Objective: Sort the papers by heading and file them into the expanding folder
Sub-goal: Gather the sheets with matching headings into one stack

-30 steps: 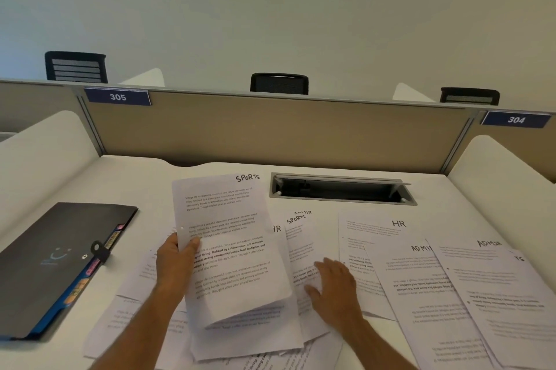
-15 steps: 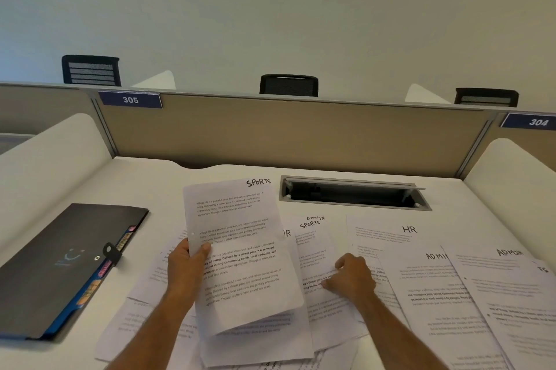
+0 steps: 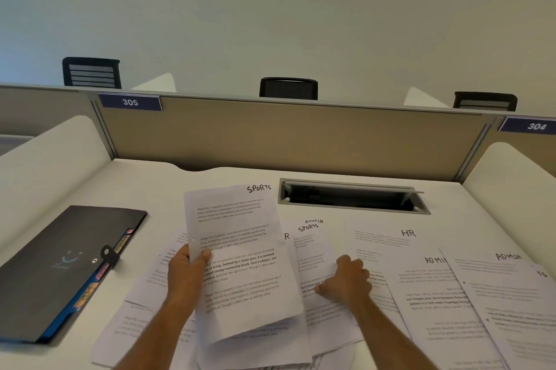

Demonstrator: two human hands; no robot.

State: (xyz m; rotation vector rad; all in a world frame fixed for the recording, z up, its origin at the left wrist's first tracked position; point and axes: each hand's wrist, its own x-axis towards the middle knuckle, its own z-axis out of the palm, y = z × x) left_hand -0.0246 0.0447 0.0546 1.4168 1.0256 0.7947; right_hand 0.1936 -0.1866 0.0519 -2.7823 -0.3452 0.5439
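Over at 9 o'clock on the white desk (image 3: 75,186) lies the expanding folder (image 3: 57,267). It is dark, flat and closed, and its coloured tabs peek out along its right edge.

Next, near 7 o'clock, the left hand (image 3: 188,269) grips a sheet marked SPORTS (image 3: 240,249). The thumb lies on the front of the page and the fingers curl behind it. This sheet is lifted up, tilted, and it bends a little at the bottom. Under it lies a messy pile of papers (image 3: 144,294) that spreads flat on the desk.

Just right of the lifted sheet, another SPORTS page (image 3: 313,252) lies on the pile. A page marked ADMIN peeks out from behind its top. The right hand (image 3: 349,278) rests near 5 o'clock with its fingers curled down onto this page and its thumb against the paper. It seems to pinch the page, but I cannot tell for sure.

At 12 o'clock, a dark open slot (image 3: 352,196) sits in the desk.

Further right lies an HR page (image 3: 388,237). Then, toward 3 o'clock, come two ADMIN pages (image 3: 496,288) that overlap each other.
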